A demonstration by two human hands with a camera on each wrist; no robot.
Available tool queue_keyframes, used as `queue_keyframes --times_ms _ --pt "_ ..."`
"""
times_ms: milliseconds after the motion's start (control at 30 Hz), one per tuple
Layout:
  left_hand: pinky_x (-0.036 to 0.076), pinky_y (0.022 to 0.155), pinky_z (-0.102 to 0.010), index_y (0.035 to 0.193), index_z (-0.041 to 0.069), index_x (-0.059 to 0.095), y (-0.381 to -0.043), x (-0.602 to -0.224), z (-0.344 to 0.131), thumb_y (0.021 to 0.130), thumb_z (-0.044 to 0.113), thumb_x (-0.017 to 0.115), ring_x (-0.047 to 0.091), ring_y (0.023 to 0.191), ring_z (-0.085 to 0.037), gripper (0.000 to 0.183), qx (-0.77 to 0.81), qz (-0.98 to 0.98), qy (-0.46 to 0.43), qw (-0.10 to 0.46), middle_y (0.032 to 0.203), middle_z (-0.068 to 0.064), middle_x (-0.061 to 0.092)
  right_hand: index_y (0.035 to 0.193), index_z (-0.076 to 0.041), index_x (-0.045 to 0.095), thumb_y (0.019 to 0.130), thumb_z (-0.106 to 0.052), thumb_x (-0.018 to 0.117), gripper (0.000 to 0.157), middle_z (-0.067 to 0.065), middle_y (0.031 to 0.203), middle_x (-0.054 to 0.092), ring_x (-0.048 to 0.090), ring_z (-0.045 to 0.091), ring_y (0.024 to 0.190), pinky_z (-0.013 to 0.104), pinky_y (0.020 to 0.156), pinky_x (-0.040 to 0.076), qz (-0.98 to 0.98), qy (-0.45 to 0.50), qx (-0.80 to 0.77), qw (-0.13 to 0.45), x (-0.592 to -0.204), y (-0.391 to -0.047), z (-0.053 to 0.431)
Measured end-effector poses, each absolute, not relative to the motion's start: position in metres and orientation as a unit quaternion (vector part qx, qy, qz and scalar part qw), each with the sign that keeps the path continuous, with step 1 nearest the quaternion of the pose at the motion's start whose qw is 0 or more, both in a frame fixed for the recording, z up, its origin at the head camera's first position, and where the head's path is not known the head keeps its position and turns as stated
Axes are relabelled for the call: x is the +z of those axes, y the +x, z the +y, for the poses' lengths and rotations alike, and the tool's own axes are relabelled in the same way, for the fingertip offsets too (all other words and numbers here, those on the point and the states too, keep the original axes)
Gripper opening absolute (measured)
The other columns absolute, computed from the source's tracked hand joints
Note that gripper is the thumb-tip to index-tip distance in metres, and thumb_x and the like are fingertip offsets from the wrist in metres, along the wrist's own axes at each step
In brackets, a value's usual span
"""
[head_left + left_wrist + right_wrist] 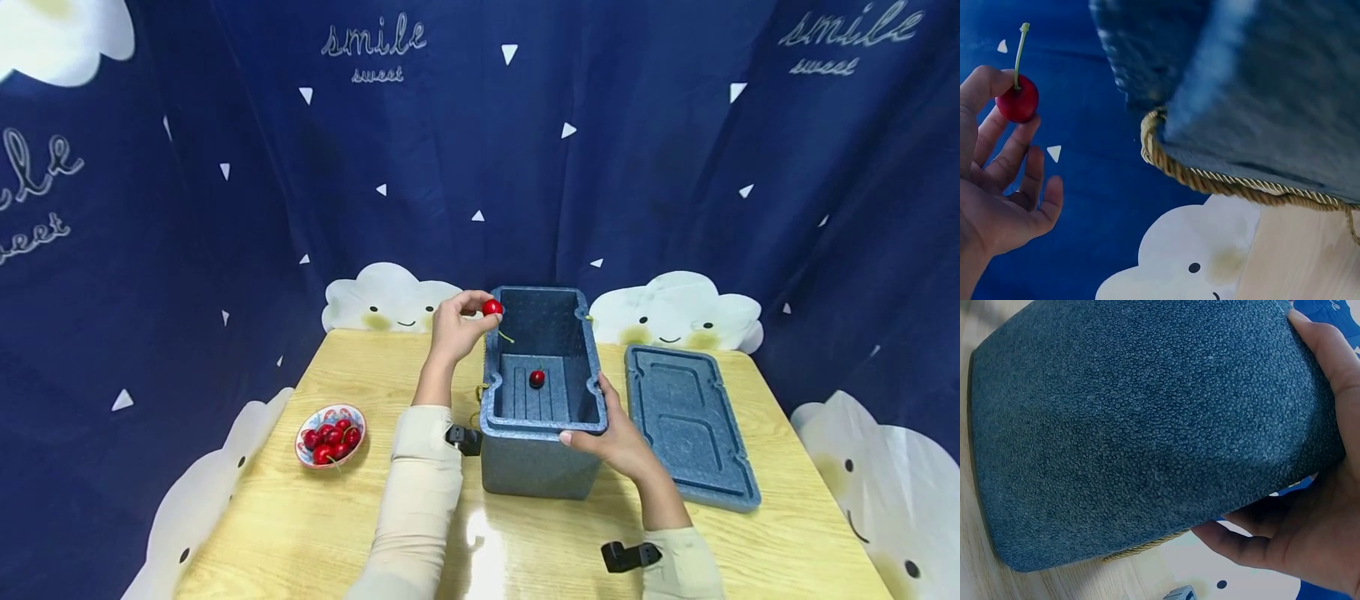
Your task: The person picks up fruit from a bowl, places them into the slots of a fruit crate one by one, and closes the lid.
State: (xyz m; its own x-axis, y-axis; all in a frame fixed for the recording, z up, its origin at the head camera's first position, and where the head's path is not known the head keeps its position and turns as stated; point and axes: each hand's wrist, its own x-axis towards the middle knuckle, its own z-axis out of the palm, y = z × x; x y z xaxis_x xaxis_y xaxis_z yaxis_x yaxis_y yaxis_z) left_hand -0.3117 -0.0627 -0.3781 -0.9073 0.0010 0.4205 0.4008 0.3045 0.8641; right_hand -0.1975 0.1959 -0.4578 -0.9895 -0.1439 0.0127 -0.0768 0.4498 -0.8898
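My left hand (pixel 456 327) pinches a red cherry (pixel 492 307) by its sides, thumb against fingers, over the left rim of a blue-grey foam box (pixel 540 463). In the left wrist view the cherry's green stem (pixel 1020 53) points up, and the other fingers curl loosely below. Another cherry (pixel 537 378) lies on the box floor. My right hand (pixel 618 433) grips the box's near right corner, thumb on the front rim and fingers along the side. The right wrist view shows the box's speckled wall (pixel 1147 437) close up, with the thumb and fingers around its edge.
A patterned bowl (pixel 302 454) with several cherries stands on the table at the left. The box's lid (pixel 693 425) lies flat to its right. Gold cord (pixel 1210 182) runs along the box's side. A dark blue curtain (pixel 450 167) hangs behind the wooden table (pixel 247 533).
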Motion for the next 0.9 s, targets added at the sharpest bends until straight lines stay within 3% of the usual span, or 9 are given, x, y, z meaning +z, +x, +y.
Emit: queue_keyframes --times_ms 233,500,900 --pt "0.045 0.071 -0.032 0.097 0.011 0.068 -0.319 -0.364 -0.048 0.074 0.013 0.075 0.057 0.08 -0.017 0.024 -0.557 -0.81 -0.136 0.124 0.084 0.001 0.067 0.15 -0.019 -0.004 0.071 -0.035 0.079 0.115 0.027 0.147 0.017 0.03 0.044 0.126 0.057 0.098 0.027 0.854 -0.059 -0.516 0.034 -0.457 -0.198 0.197" --pt "0.046 0.068 -0.028 0.098 0.009 0.069 -0.329 -0.35 -0.03 0.074 0.013 0.077 0.058 0.078 -0.015 0.025 -0.523 -0.832 -0.152 0.105 0.085 -0.002 0.068 0.15 -0.021 -0.004 0.071 -0.036 0.079 0.116 0.025 0.148 0.015 0.028 0.043 0.128 0.057 0.099 0.026 0.853 -0.051 -0.518 0.043 -0.459 -0.198 0.197" --pt "0.043 0.069 -0.03 0.096 0.015 0.07 -0.341 -0.348 -0.005 0.074 0.019 0.074 0.056 0.08 -0.017 0.023 -0.444 -0.882 -0.143 0.065 0.084 0.001 0.066 0.15 -0.021 -0.004 0.071 -0.036 0.08 0.116 0.026 0.147 0.017 0.031 0.043 0.126 0.057 0.099 0.027 0.848 -0.049 -0.526 0.047 -0.459 -0.198 0.197"
